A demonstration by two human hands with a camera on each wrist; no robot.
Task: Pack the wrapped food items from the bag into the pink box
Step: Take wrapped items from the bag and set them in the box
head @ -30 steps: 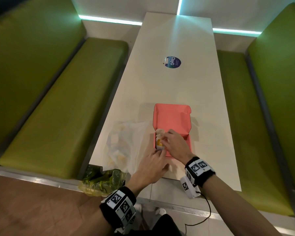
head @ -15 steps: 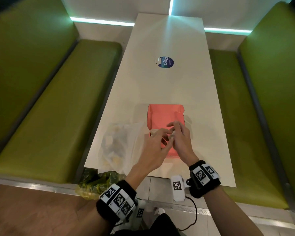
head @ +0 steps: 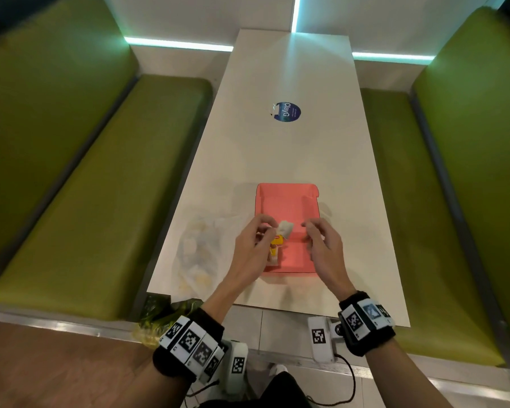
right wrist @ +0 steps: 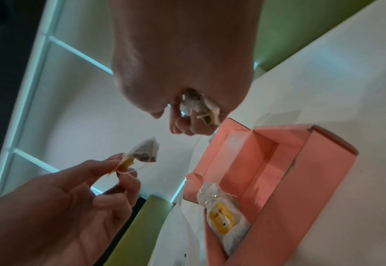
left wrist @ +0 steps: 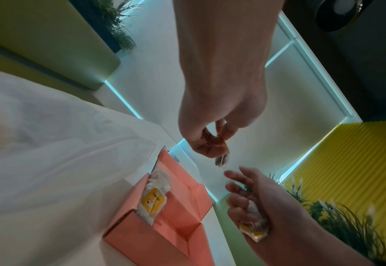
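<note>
The open pink box [head: 289, 207] lies on the white table [head: 289, 148] with one wrapped packet with a yellow label [head: 275, 249] [right wrist: 221, 214] along its left wall. Above the box, my left hand [head: 273, 230] pinches a small tea-bag-like packet [head: 286, 227] [right wrist: 144, 149] by its yellow tag. My right hand [head: 309, 229] hovers over the box's right side. Its curled fingers hold another wrapped packet [right wrist: 195, 106] [left wrist: 255, 232] in the palm. The translucent bag [head: 200, 248] lies left of the box with several packets inside.
A round blue sticker [head: 286, 111] marks the table's middle. Green benches [head: 100, 187] run along both sides. A crumpled green-yellow plastic bag [head: 165, 316] sits below the table's near left corner. The table's near edge is just under my wrists.
Both hands were pressed together at the box's left wall; now they are raised and apart, the left pinching a tea bag, the right holding a packet.
</note>
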